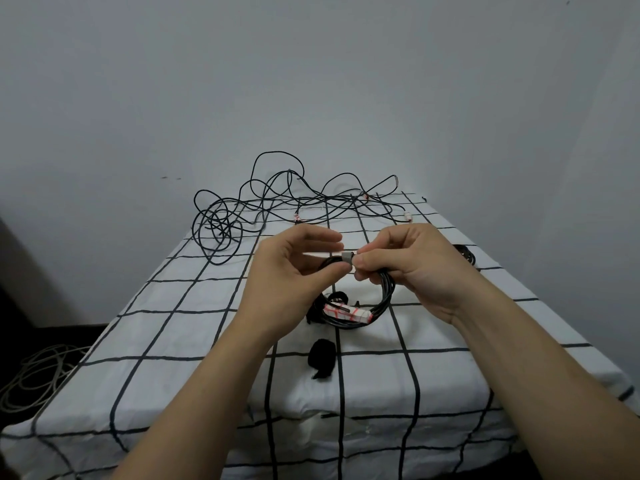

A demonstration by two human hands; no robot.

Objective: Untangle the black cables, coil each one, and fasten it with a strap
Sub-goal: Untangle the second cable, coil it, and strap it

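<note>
A: What is taking up the most room?

B: A plain grey wall (311, 81) is filling the upper half. Below it a table (173, 341) is wearing a white cloth with a black grid.

A: And the cables?

B: A tangle of black cables (277, 202) is sprawling over the table's far end, from eleven o'clock across to one o'clock, with some loops rising against the wall. Off the table at eight o'clock, pale cables (38, 375) are lying on the floor.

A: What are the hands doing?

B: Both are meeting over the middle of the table. The right hand (412, 268) is gripping a coiled cable (384, 296), thumb and forefinger pinching the top of the coil and the lower fingers curling round the strands. The coil is hanging from that grip, and whether its bottom is touching the cloth I cannot tell. The left hand (287, 275) is coming in from nine o'clock, fingers and thumb closing on the pale tail of a strap (347, 260).

A: Where is that strap sitting?

B: It is wrapping the coil at its twelve o'clock point, right between the two thumbs.

A: Anything smaller?

B: A second coil (465, 256) is peeking out behind the right hand at three o'clock. A black strap roll (322, 356) is lying on the cloth at six o'clock, just beneath the held coil. White plugs (346, 313) with red markings are lying along the coil's bottom edge.
</note>
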